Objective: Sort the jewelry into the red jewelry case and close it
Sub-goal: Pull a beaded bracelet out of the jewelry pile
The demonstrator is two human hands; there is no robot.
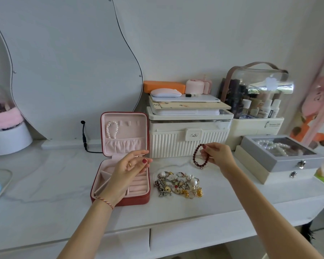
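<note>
A person sits at a white marble-look tabletop (45,184), both forearms reaching forward. The right hand (218,156) pinches a dark red beaded bracelet (198,156) between thumb and fingertips, so the loop hangs down from it just above the table. The left hand (131,165) grasps nothing; its fingers are loosely extended, hovering over the open red jewelry case (120,200), whose pink compartments lie under and beyond the palm. In the upright lid beyond the left hand's fingers, a pearl bracelet (112,130) already hangs. Between the two hands and nearer the person lies a tangled jewelry pile (178,184) of charms, pearls and gold pieces, still unsorted. Beyond the right hand stands a cream ribbed storage box (189,141). The step in hand appears to be moving the bracelet to the case. To do it well, carry the loop leftward, clear of the pile so it cannot snag, then lower it into an open compartment or hang it beside the pearls.
</note>
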